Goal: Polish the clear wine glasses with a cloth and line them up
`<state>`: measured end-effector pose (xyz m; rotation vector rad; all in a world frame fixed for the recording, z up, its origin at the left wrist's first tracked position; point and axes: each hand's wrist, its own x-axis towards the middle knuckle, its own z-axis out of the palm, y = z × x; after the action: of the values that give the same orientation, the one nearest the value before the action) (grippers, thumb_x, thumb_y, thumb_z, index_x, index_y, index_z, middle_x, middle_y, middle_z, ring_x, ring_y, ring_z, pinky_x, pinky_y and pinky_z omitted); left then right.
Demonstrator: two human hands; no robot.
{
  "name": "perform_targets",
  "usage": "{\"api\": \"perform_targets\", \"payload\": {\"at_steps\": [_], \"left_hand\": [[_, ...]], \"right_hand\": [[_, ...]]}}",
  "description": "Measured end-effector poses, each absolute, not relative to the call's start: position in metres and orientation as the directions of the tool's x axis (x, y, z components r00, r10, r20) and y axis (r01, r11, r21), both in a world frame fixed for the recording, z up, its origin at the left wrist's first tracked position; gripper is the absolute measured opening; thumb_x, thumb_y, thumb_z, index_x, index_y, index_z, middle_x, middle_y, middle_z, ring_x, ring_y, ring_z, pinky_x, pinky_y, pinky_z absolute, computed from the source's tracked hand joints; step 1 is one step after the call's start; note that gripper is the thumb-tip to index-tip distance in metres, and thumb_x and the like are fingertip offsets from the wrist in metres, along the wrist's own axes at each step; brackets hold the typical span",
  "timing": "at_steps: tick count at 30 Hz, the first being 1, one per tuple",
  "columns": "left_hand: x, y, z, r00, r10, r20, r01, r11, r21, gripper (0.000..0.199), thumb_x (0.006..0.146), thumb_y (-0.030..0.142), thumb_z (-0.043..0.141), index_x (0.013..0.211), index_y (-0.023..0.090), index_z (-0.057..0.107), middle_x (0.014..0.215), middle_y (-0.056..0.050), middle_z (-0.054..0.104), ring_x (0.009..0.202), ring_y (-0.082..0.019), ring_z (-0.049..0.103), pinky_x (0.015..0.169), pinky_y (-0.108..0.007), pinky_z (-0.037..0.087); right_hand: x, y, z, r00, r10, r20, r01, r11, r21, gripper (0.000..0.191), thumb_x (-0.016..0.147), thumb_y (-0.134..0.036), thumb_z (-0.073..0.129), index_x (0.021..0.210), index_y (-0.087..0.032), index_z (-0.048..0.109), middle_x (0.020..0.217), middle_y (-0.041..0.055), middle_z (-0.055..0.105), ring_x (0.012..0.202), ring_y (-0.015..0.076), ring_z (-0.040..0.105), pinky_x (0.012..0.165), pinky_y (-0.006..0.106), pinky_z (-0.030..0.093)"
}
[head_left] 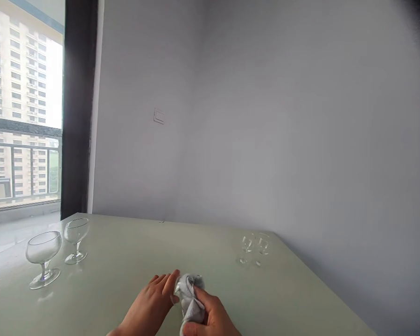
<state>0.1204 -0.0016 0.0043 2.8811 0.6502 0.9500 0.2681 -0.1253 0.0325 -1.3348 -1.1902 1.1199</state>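
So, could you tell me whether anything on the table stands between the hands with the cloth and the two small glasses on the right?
Nothing visible does. Bare table lies between the grey cloth, gripped by the right hand beside the left hand, and the two small glasses.

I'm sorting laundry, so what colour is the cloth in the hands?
Light grey cloth, seen in the head view, bunched between both hands.

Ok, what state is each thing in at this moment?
Left hand: open, fingers resting against the cloth.
Right hand: closed around the cloth.
Grey cloth: bunched up, held.
Two wide glasses: upright, empty.
Two small glasses: upright, apparently empty.
Table: pale, glossy.
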Motion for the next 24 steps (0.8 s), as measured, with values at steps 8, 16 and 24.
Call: {"api": "perform_targets", "payload": {"at_steps": [8, 16, 24], "left_hand": [[0.116, -0.010, 0.027, 0.789, 0.213, 0.576, 0.327, -0.940, -0.101, 0.053, 0.070, -0.001, 0.047, 0.118, 0.021, 0.043, 0.083, -0.001, 0.066, 0.072, -0.019, 0.060, 0.069, -0.033, 0.046], [0.102, -0.008, 0.052, 0.788, 0.250, 0.562, 0.276, -0.960, 0.040, 0.016, 0.083, 0.032, 0.054, 0.096, 0.027, 0.061, 0.069, 0.001, 0.063, 0.064, -0.015, 0.054, 0.062, -0.028, 0.038], [0.097, 0.000, 0.058, 0.908, 0.417, -0.040, 0.302, -0.585, 0.753, 0.023, 0.081, 0.038, 0.050, 0.079, 0.022, 0.067, 0.068, 0.001, 0.065, 0.063, -0.015, 0.056, 0.057, -0.025, 0.044]], "right_hand": [[0.268, -0.112, 0.015, 0.088, 0.996, 0.021, 0.128, 0.010, -0.992, 0.018, 0.060, -0.024, 0.069, 0.075, -0.016, 0.065, 0.045, -0.0074, 0.043, 0.041, 0.0081, 0.039, 0.041, 0.020, 0.030], [0.280, -0.121, 0.022, 0.093, 0.995, -0.035, -0.212, -0.015, -0.977, 0.046, 0.055, -0.042, 0.078, 0.087, -0.015, 0.058, 0.051, -0.0061, 0.052, 0.036, 0.0095, 0.049, 0.035, 0.019, 0.035], [0.282, -0.140, 0.054, -0.025, 0.997, 0.068, 0.192, 0.071, -0.979, 0.014, 0.061, -0.021, 0.073, 0.069, -0.019, 0.061, 0.062, -0.0054, 0.048, 0.056, 0.0102, 0.046, 0.051, 0.022, 0.033]]}}
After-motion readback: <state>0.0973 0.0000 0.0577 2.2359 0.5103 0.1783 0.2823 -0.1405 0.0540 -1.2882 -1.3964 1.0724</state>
